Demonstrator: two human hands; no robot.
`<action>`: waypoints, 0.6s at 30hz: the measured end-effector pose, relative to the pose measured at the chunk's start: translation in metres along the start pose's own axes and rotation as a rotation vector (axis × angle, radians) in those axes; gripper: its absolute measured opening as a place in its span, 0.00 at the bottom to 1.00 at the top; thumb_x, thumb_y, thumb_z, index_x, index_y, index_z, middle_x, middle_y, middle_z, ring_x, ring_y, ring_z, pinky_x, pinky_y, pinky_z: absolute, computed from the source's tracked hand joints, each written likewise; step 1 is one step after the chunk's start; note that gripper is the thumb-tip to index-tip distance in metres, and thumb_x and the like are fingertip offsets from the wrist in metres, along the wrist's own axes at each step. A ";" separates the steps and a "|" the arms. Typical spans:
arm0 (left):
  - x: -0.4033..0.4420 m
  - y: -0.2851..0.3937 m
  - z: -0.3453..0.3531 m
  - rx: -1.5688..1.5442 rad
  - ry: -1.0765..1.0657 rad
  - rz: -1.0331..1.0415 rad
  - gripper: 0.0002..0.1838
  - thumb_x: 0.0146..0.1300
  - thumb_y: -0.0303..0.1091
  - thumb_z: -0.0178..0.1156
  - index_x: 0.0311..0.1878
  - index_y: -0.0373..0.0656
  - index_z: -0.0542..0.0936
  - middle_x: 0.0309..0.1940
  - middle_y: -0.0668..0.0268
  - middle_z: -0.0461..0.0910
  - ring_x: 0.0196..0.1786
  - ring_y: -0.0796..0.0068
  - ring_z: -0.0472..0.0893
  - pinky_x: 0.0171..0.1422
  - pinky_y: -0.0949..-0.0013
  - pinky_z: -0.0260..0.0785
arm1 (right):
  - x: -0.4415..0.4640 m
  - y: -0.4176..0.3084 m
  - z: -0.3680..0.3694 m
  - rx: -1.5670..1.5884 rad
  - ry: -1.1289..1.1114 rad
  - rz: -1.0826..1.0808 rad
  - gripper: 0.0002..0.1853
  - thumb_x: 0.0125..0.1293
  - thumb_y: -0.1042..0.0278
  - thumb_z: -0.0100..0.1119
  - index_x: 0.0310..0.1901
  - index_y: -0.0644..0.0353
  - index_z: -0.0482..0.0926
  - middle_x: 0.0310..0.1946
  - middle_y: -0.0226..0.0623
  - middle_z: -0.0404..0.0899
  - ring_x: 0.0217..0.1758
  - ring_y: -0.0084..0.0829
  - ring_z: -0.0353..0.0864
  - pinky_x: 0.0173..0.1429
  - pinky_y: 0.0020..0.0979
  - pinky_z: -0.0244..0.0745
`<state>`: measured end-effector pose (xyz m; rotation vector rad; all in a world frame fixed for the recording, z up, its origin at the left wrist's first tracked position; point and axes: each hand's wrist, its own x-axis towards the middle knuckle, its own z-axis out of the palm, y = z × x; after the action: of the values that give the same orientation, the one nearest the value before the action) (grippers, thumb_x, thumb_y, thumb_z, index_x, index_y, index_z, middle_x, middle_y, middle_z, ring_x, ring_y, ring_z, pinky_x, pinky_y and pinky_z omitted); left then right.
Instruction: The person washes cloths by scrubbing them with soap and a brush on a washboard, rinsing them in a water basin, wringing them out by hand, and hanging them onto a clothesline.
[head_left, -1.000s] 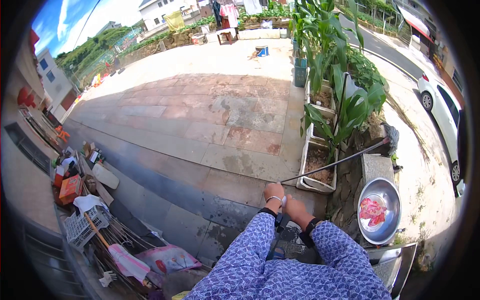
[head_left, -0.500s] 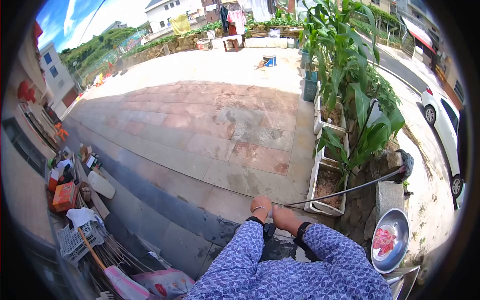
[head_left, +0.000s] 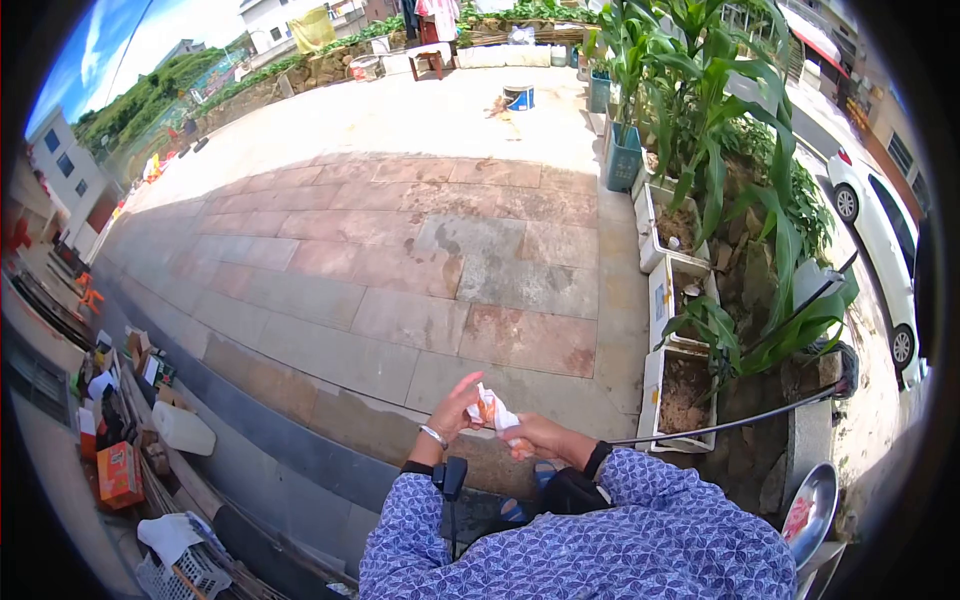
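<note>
My left hand [head_left: 454, 413], with a bracelet at the wrist, is at one end of a crumpled white-and-orange packet [head_left: 492, 410]. Its fingers reach up along the packet, which sits between them and the thumb. The other end is gripped by my right hand [head_left: 543, 437], whose fingers are closed round it. Whether the packet is a plastic bag or a wrapper, I cannot tell. Both hands are in front of my body, above the paving.
A metal basin [head_left: 823, 500] holding red pieces stands at the lower right. White planter boxes [head_left: 650, 408] with tall green plants line the right, and a black hose [head_left: 730, 427] crosses there. Boxes [head_left: 120, 474] and a grey crate [head_left: 200, 578] crowd the left wall.
My hands were close together, with nothing clearly visible in them. Now they are further apart and higher, and the white-and-orange packet shows between them. The view has shifted.
</note>
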<state>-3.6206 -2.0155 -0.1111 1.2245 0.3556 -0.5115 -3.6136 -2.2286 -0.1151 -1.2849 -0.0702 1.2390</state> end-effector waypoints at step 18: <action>0.354 0.321 -0.162 -0.216 0.670 0.418 0.07 0.61 0.30 0.57 0.39 0.36 0.78 0.19 0.68 0.71 0.16 0.75 0.73 0.17 0.70 0.66 | 0.372 -0.365 -0.142 -0.548 -0.052 -0.391 0.15 0.51 0.62 0.64 0.38 0.61 0.74 0.25 0.40 0.77 0.21 0.35 0.75 0.26 0.35 0.70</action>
<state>-3.1457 -1.8443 -0.0894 1.1908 0.6796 0.3085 -3.1333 -1.9813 -0.1098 -1.6083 -0.7056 0.9392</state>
